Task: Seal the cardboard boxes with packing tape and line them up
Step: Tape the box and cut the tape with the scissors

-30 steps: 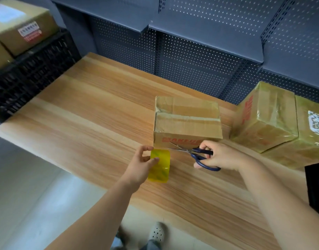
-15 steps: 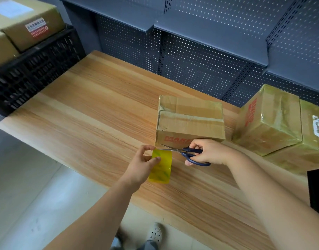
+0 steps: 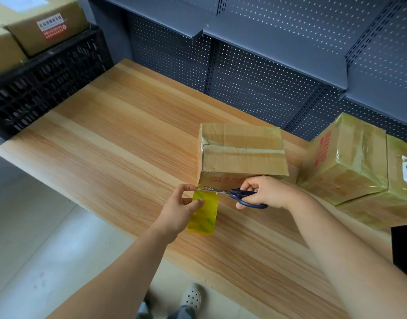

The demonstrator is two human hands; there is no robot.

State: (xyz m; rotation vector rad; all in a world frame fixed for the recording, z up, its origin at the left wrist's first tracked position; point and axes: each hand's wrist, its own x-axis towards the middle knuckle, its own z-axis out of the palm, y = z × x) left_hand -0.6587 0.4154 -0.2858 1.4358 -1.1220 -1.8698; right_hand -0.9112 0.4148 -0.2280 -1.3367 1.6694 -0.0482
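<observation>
While the left hand point(image 3: 179, 208) curls round a yellow roll of tape point(image 3: 204, 218) just in front of the box point(image 3: 241, 155), its thumb and forefinger pinch at the roll's upper edge, close under the box's near left corner. The right hand point(image 3: 268, 192) is clamped on the dark blue handles of a pair of scissors point(image 3: 241, 195). Their blades point left along the foot of the box's front face, almost together, with the tips reaching the left hand's fingertips (whether they bite on tape cannot be made out). The box stands on the wooden counter point(image 3: 129, 134), its top flaps down with strips of tape across them and red print on the front. To the right of the box, a little apart from it, two taped boxes point(image 3: 349, 164) sit touching each other, the nearer one tilted up on the other. Far to the left of the box, off the counter's end, a black crate point(image 3: 48, 81) carries more boxes point(image 3: 43, 21) with labels. Behind the box rises grey perforated shelving point(image 3: 267, 65). Below the counter's near edge a white shoe point(image 3: 191, 297) shows on the floor.
</observation>
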